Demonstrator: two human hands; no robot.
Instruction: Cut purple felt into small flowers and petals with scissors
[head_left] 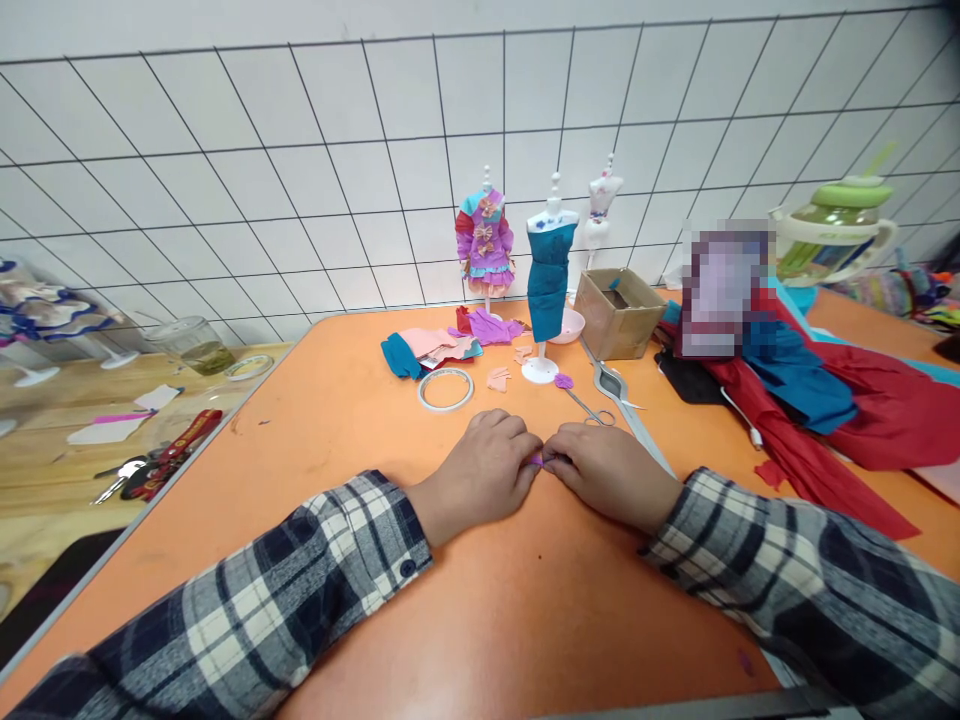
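My left hand point(491, 465) is closed, pinching a small piece of purple crepe paper point(537, 460) just above the orange table. Fingertips of my right hand point(604, 470) meet it from the other side, closed on the same piece, most of which the fingers hide. Beyond my hands stands a white mini dress form point(553, 215) wrapped in teal crepe paper point(551, 280). A purple paper flower point(564, 381) lies near its base, beside small scissors point(592, 408). A roll of double-sided tape point(446, 389) and peach scraps point(498, 378) rest in front of my left hand.
Folded crepe paper point(427, 347) lies behind the tape. A dressed form point(486, 240) and a bare-armed one point(602, 205) stand at the back, near a cardboard box point(619, 310). Red crepe paper point(885, 410), a phone point(724, 290) and a bottle point(832, 235) occupy the right. Keys point(124, 475) lie left.
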